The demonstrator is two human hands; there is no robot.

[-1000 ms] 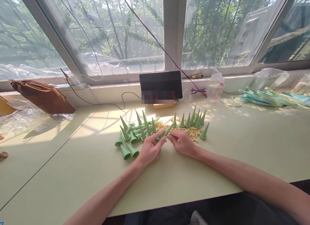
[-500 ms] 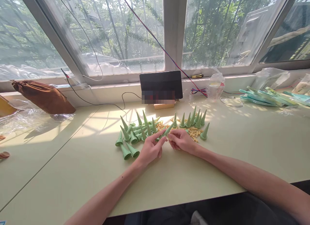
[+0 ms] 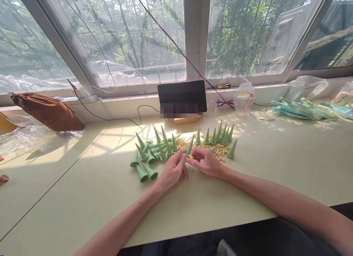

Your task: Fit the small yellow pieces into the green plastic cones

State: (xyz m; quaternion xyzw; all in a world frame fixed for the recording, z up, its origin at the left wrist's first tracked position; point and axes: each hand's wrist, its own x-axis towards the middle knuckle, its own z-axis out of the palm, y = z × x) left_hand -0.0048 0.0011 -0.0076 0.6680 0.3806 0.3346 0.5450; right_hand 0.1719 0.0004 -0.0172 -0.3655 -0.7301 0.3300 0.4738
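My left hand (image 3: 173, 168) is closed on a green plastic cone spike (image 3: 190, 145), its tip pointing up and slightly right. Close to that spike's lower end, my right hand (image 3: 206, 161) is curled, with a small yellow peg (image 3: 191, 157) at its thumb and fingertips. The fingers partly hide where the peg meets the spike. Several green spikes lie or stand to the left, among them one on its side (image 3: 142, 174). More stand upright at the right, including a separate one (image 3: 232, 149). A heap of loose yellow pegs (image 3: 220, 152) spreads behind my hands.
A dark tablet (image 3: 182, 96) leans on a small cardboard box (image 3: 186, 121) at the back. A brown drawstring bag (image 3: 49, 111) lies far left. At the right are a bagged cup (image 3: 245, 97), a coiled cable (image 3: 262, 115) and teal packages (image 3: 298, 111).
The held spike has tipped more upright. My right hand's fingers have opened out somewhat around its lower end, and the yellow peg now shows there. The view has shifted slightly.
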